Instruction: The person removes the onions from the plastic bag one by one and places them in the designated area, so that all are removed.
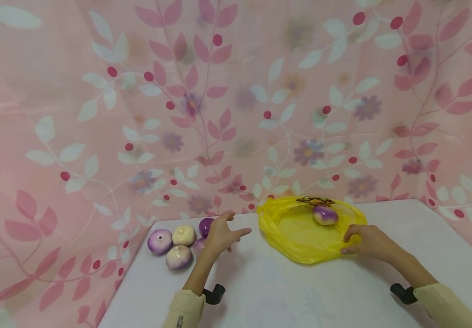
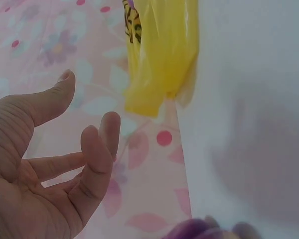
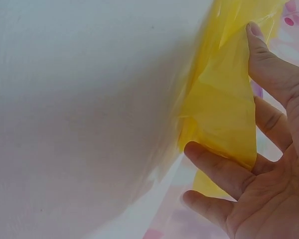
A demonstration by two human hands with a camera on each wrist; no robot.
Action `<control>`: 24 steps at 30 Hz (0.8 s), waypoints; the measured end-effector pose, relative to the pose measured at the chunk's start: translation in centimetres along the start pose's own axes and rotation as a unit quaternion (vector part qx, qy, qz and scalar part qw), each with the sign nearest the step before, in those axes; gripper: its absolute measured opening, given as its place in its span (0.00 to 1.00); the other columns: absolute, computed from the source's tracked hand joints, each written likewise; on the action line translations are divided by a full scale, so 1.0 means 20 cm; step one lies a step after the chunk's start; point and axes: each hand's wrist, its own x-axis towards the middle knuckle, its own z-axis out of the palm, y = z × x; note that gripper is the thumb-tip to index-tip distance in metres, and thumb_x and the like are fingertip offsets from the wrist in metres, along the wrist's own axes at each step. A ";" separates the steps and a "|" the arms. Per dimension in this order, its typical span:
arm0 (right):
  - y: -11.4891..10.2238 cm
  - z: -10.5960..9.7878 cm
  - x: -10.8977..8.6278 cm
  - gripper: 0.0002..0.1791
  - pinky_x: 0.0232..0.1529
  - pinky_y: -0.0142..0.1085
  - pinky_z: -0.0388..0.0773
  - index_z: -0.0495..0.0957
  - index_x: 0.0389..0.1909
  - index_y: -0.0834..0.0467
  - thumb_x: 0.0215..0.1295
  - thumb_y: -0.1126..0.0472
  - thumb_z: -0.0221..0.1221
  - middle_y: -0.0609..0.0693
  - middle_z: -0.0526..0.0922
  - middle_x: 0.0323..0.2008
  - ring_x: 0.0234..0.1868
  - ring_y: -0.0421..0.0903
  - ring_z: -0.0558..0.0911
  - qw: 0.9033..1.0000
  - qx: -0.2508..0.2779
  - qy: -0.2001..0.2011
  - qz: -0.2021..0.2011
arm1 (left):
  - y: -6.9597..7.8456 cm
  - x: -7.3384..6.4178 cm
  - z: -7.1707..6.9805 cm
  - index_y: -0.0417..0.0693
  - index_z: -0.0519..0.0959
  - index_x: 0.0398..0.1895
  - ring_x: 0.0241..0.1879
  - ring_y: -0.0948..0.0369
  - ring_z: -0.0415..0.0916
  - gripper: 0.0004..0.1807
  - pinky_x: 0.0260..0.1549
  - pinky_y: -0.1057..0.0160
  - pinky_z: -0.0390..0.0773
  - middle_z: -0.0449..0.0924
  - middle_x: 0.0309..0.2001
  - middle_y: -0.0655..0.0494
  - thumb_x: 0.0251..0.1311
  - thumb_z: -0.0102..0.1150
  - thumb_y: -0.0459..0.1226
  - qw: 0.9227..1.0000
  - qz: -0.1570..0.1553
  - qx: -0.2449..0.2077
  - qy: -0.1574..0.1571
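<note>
A yellow plastic bag [image 1: 307, 257] lies wide-mouthed at the back of the white table, with one purple-and-white turnip [image 1: 325, 215] inside. My right hand [image 1: 369, 243] holds the bag's right rim; the right wrist view shows the thumb and fingers around the yellow film [image 3: 222, 99]. My left hand [image 1: 221, 234] hovers left of the bag, fingers spread and holding nothing. Beside and partly behind it sits a group of turnips: a purple-white one [image 1: 159, 241], a cream one [image 1: 184, 235], a cream-purple one [image 1: 178, 257] and darker purple ones [image 1: 205, 226], partly covered by the hand.
The white tabletop [image 1: 268, 291] runs back to a pink curtain [image 1: 236, 114] printed with leaves and flowers. A black wrist mount [image 1: 214, 294] shows by the left forearm, another [image 1: 403, 294] by the right. Dark printing [image 1: 313, 201] marks the bag's back rim.
</note>
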 end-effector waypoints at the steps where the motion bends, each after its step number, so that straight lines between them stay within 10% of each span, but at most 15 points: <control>1: 0.00 0.00 0.00 0.20 0.40 0.44 0.74 0.81 0.33 0.50 0.49 0.40 0.73 0.41 0.80 0.32 0.35 0.46 0.74 1.000 0.001 0.001 -0.001 | 0.01 0.01 0.02 0.40 0.69 0.67 0.23 0.56 0.84 0.46 0.09 0.59 0.78 0.73 0.60 0.38 0.48 0.76 0.52 1.000 0.003 0.001 -0.002; 24: 0.01 0.00 -0.01 0.19 0.41 0.46 0.75 0.82 0.32 0.48 0.48 0.39 0.73 0.42 0.80 0.35 0.36 0.46 0.75 1.000 -0.003 0.015 -0.008 | 0.25 0.13 0.34 0.42 0.68 0.68 0.28 0.53 0.84 0.46 0.13 0.62 0.79 0.71 0.63 0.40 0.49 0.74 0.54 0.997 -0.020 -0.047 -0.055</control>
